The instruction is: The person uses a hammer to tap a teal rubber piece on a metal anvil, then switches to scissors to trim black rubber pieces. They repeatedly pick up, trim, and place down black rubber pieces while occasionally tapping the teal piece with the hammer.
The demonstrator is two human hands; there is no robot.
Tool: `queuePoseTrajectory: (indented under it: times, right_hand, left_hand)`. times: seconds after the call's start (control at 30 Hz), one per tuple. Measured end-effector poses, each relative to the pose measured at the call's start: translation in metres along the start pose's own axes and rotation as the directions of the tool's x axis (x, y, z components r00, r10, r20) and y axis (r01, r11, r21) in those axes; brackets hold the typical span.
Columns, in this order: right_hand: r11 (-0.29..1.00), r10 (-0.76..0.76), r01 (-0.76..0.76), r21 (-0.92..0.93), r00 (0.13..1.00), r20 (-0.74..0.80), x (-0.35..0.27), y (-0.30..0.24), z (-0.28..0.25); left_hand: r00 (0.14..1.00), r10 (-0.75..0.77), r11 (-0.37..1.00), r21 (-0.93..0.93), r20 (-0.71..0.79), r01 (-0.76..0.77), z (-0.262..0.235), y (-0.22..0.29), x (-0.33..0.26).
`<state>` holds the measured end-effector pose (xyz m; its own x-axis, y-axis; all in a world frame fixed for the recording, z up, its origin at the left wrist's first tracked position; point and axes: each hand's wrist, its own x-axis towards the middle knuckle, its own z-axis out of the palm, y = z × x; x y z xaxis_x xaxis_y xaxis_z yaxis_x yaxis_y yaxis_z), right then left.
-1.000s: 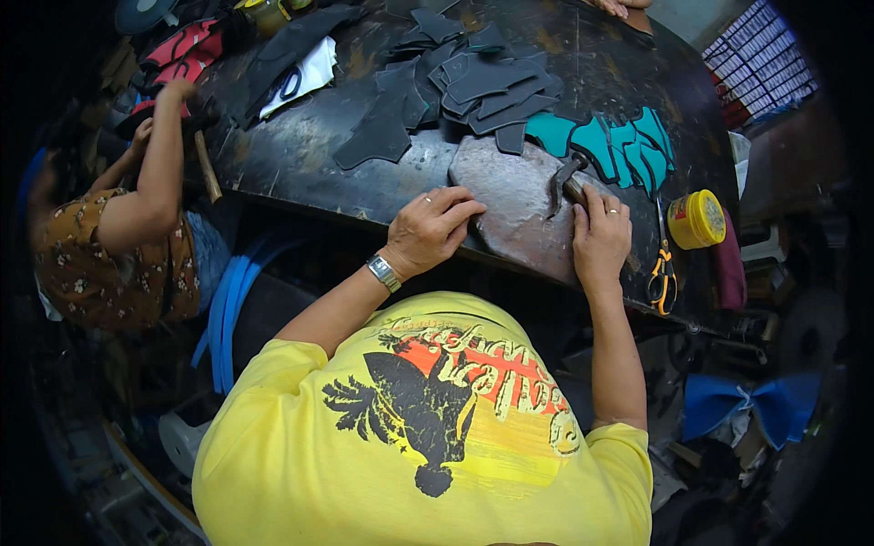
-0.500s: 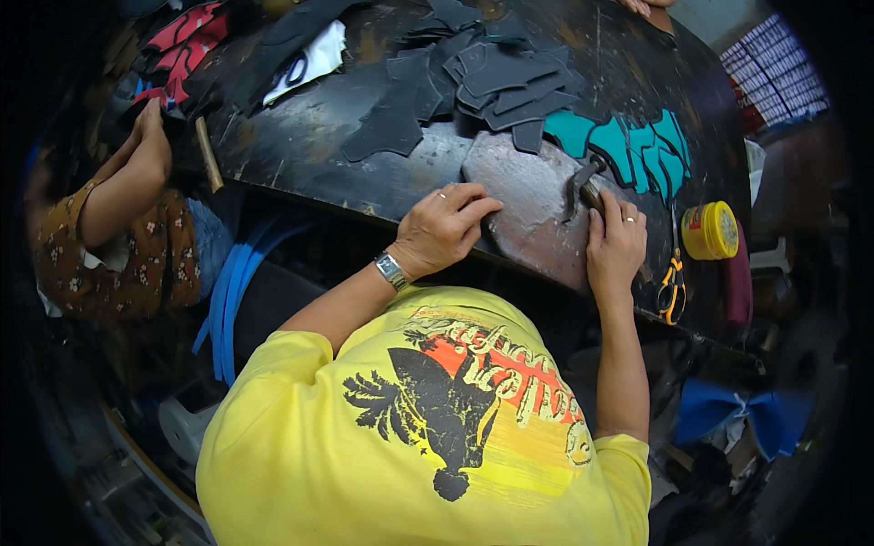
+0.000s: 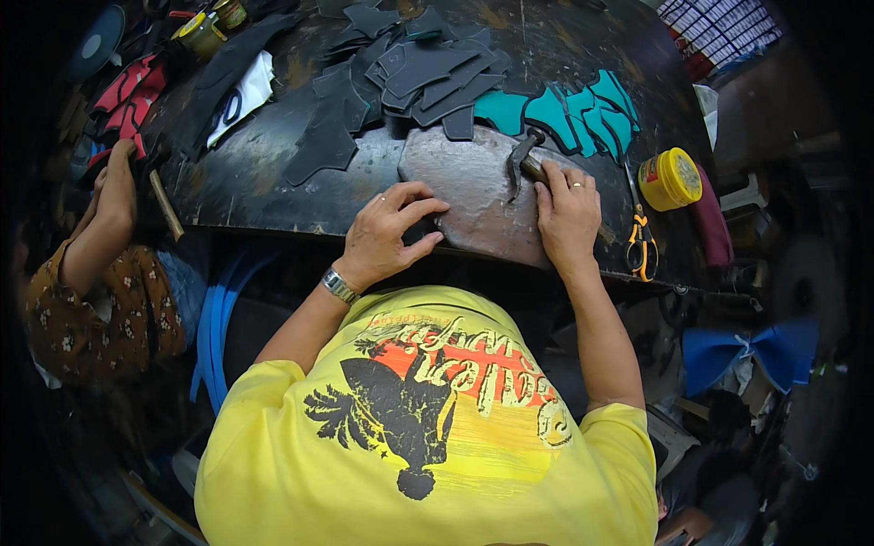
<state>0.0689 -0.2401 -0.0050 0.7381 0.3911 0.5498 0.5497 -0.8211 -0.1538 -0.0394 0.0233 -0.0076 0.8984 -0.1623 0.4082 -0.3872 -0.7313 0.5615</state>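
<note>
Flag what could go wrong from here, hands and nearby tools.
1. The left hand has fingertips beside the slab where the hammer lies at the right hand; a stray blow might catch them.
2. The orange-handled scissors have handles near the table edge; a bump could drop them.
3. Teal pieces lie close to the hammer head and might get nudged.

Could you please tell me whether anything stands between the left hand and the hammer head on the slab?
Nothing visible stands in the way: only the brownish top of the slab lies between the left hand and the hammer head. The right hand lies over the handle, farther right.
</note>
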Motion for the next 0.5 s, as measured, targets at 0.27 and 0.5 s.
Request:
queuePoseTrajectory:
  times: [0.27, 0.5]
  right_hand:
    - [0.998, 0.056, -0.057, 0.024, 0.997, 0.043, -0.0001, -0.0010, -0.0024]
    - [0.997, 0.049, -0.050, 0.050, 0.999, 0.009, -0.0016, 0.0009, -0.0014]
  left_hand:
    - [0.999, -0.014, 1.000, -0.021, 0.039, 0.014, -0.0020, -0.0040, 0.0030]
    - [1.000, -0.002, 1.000, -0.001, 0.000, 0.002, -0.0002, -0.0028, 0.0033]
